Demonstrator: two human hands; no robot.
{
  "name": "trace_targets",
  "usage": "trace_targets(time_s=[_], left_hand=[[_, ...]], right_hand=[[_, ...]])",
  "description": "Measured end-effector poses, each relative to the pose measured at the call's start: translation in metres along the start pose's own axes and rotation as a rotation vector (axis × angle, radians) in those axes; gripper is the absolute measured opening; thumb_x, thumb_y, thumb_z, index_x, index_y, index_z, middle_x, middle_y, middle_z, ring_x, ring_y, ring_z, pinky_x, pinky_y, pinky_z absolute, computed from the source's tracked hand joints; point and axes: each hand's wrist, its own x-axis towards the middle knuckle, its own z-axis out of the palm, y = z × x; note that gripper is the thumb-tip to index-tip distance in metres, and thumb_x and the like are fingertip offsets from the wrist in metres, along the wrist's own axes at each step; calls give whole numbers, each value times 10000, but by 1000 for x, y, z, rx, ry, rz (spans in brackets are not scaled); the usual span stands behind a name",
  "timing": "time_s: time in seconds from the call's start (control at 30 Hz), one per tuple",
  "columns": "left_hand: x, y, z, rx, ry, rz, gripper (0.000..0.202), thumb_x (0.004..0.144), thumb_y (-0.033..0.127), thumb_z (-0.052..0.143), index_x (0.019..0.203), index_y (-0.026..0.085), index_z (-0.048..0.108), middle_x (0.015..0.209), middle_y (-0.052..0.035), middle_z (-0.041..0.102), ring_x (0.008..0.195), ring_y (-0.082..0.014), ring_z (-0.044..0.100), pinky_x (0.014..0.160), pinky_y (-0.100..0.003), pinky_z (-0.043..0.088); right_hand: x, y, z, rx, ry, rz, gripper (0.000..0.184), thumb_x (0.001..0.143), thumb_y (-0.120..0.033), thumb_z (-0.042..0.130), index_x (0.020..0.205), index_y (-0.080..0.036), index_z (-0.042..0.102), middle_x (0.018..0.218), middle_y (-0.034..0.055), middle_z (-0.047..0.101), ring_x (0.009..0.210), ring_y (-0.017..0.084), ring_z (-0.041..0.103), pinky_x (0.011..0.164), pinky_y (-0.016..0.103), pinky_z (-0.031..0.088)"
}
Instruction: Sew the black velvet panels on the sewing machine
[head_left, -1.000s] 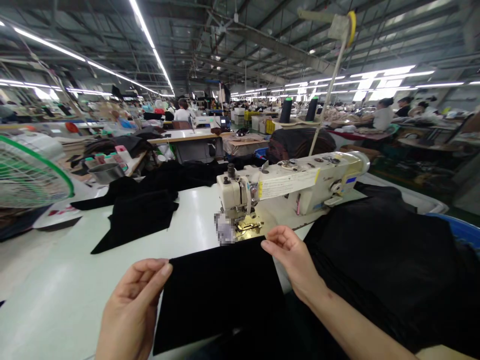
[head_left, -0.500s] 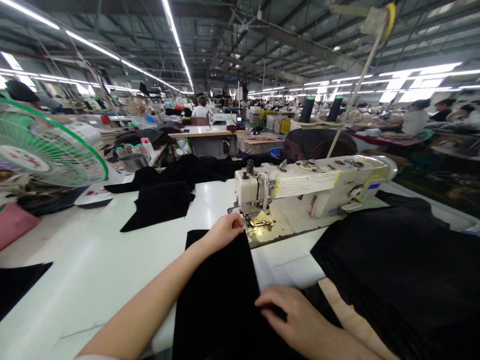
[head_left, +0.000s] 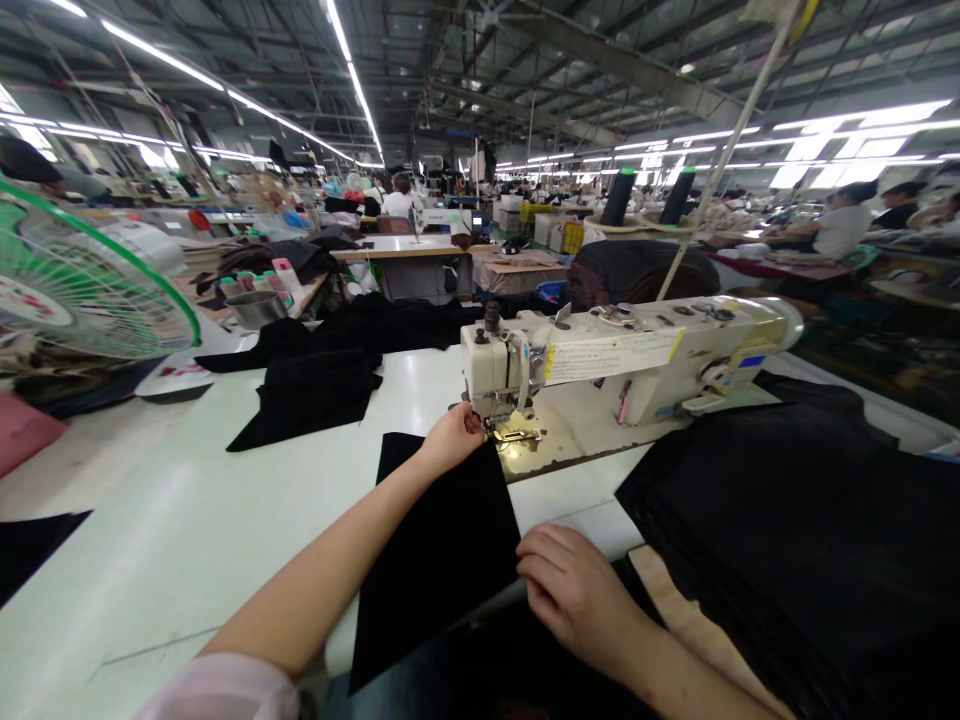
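Note:
A black fabric panel [head_left: 439,545] lies on the white table in front of the sewing machine [head_left: 600,365], its near corner hanging past the table edge. My left hand [head_left: 454,438] pinches the panel's far right corner close beside the needle area. Its fingertips are partly hidden against the machine head. At the panel's right edge, nearer to me, my right hand [head_left: 566,590] has its fingers curled closed on the cloth. The metal plate with a guide [head_left: 517,436] shows just right of my left fingertips.
A stack of black fabric pieces [head_left: 795,520] lies to the right. More black cut pieces [head_left: 311,390] rest at the table's far left. A green-rimmed fan [head_left: 90,280] stands at the left, and a thread stand pole [head_left: 716,180] rises behind the machine.
The panel and both hands have moved forward, with the left hand closer under the machine head. The panel's near corner has come into view. The camera view has shifted slightly.

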Motion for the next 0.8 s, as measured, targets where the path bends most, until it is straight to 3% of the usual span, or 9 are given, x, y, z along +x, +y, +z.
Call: trace_targets(time_s=[0.3,0.4,0.47,0.53,0.6,0.67,0.73,0.8], left_hand=[[-1,7,0,145,38,-32,111,747,135,609,811,190,537,693,20,609,634,-143,588,590,-249,438],[-17,21,-2,232,121,-26,157,774,113,614,914,169,570,876,-61,653,865,-220,626,747,-320,484],[-42,35,-1,289,181,-4,193,792,132,637,975,163,582,1031,-116,637,1043,-284,584,872,-401,471],[-78,47,2,320,102,106,138,825,158,634,958,178,605,1046,-107,631,1050,-285,576,902,-419,470],[-117,52,7,330,-107,297,69,863,152,588,901,194,628,967,-73,648,944,-242,606,847,-374,508],[-147,49,12,369,-266,478,153,865,105,543,943,184,649,994,-81,671,939,-234,622,830,-355,539],[-162,39,15,445,-292,610,295,827,62,528,1085,142,646,1135,-131,674,1055,-273,619,908,-394,546],[-159,30,13,501,-266,687,415,800,49,527,1204,95,612,1242,-173,648,1160,-312,590,991,-440,524]], right_hand=[[-1,6,3,30,12,-5,253,833,6,474,914,-191,611,976,79,669,933,239,614,823,398,538],[-1,7,1,12,-7,-36,262,845,0,474,950,-189,623,1015,89,678,972,246,619,853,414,545],[-2,8,0,0,-22,-48,272,850,-5,474,983,-183,631,1056,100,683,1014,253,619,889,430,545],[-4,8,-1,-4,-36,-54,283,854,-12,476,1019,-175,637,1093,111,683,1052,257,615,926,439,542],[-6,7,-3,0,-56,-49,294,854,-17,479,1042,-172,643,1109,114,683,1068,254,615,943,435,543],[-5,7,-5,-2,-80,-44,313,855,-22,478,1071,-170,649,1127,118,685,1080,253,618,957,434,544],[-2,8,-6,-19,-91,-45,346,856,-21,473,1119,-158,649,1155,129,686,1103,257,617,977,439,540],[6,12,-6,-41,-87,-53,358,861,-22,476,1157,-133,645,1172,141,684,1121,259,612,997,438,531]])
